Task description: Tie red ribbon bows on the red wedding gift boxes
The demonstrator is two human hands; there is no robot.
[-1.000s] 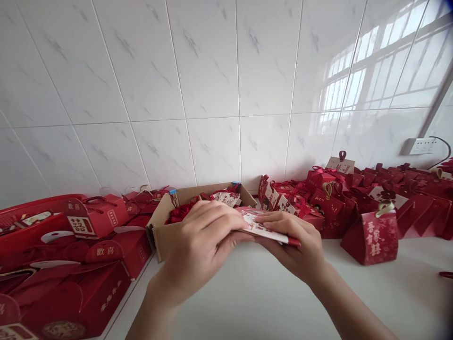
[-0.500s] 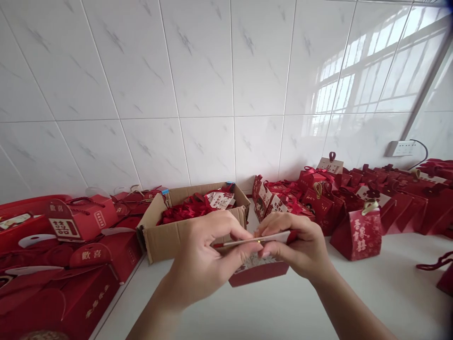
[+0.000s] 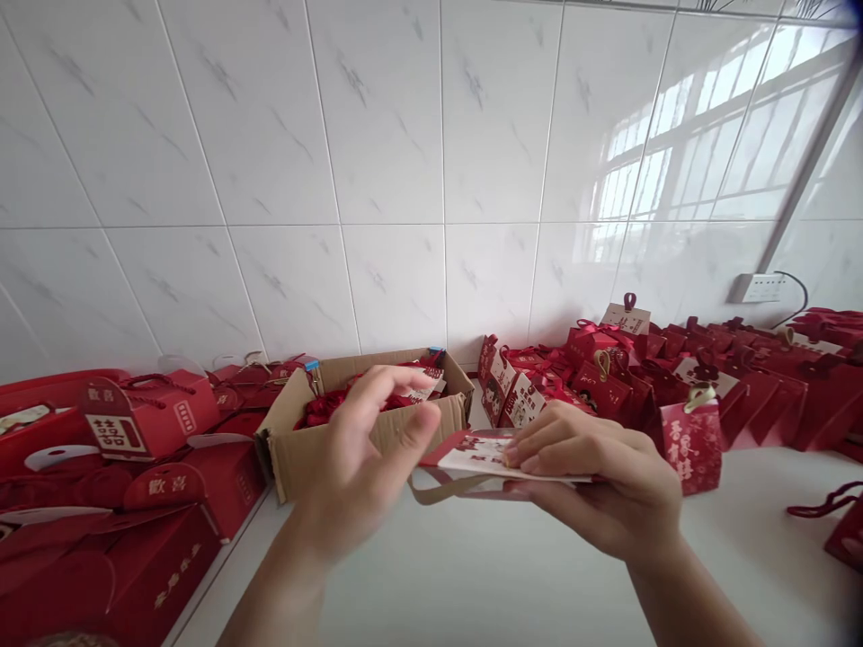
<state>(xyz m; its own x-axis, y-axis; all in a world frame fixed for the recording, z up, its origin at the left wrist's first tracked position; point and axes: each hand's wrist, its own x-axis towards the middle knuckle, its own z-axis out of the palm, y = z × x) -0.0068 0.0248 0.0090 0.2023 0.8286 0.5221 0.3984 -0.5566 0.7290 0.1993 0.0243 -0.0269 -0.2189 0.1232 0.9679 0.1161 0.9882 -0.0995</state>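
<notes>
A red and white printed gift box (image 3: 465,452) is held tilted in my right hand (image 3: 593,476), fingers on its white face and thumb beneath. A pale ribbon loop (image 3: 445,490) hangs from its left end. My left hand (image 3: 378,458) is off the box, just to its left, with thumb and fingers apart and nothing in them. Behind that hand stands an open cardboard box (image 3: 303,458) holding red ribbons and printed pieces. My right fingers hide part of the gift box.
Red handled boxes (image 3: 175,490) crowd the left side. Several small red gift boxes fill the back right, and one with a gold ribbon (image 3: 691,445) stands just behind my right hand. A tiled wall (image 3: 391,288) closes off the back of the white table (image 3: 472,584).
My left hand has let go of the gift box and moved left, opening. My right hand has turned the box so its white printed face and ribbon loop show.
</notes>
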